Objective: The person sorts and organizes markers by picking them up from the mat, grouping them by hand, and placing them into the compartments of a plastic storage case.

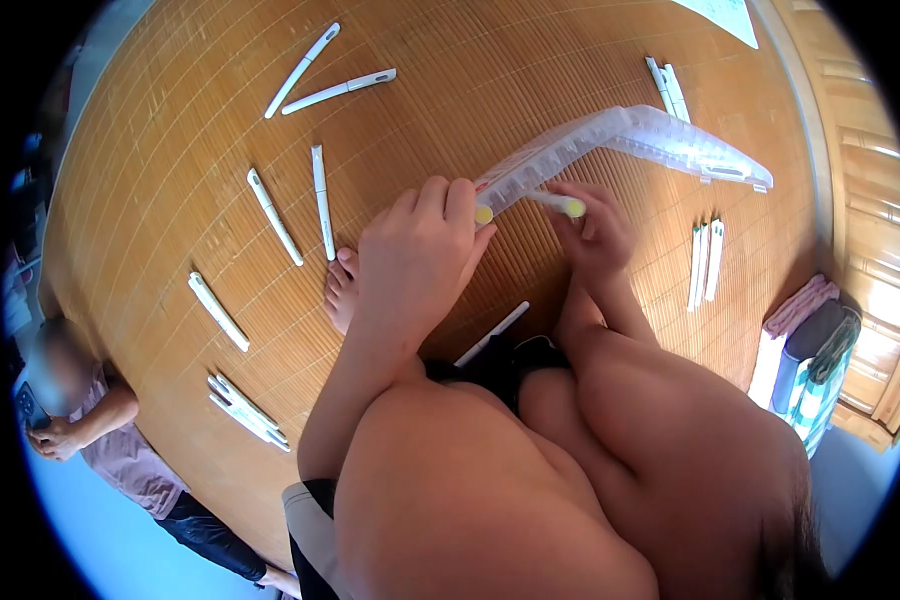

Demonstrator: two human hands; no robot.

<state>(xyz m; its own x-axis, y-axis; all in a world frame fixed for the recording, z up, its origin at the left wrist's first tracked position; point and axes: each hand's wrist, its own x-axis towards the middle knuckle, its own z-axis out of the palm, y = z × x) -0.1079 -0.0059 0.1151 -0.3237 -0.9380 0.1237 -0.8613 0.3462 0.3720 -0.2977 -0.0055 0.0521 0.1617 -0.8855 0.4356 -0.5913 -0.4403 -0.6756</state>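
Observation:
A clear plastic case [570,140], opened out, stands above the bamboo mat in front of me. My left hand [420,245] is closed on the case's near left end, where a yellow round tip shows by the fingers. To the right, my right hand [598,228] pinches a white pen [555,202] with a yellow end pointing toward me, close to the case's near edge. Another white pen [492,333] lies on the mat between my legs.
White pens lie about the bamboo mat [450,60]: a pair [310,80] at upper left, several [247,412] at lower left, three [705,262] at right. A person [135,440] is at far left. Folded cloths [815,340] are at right.

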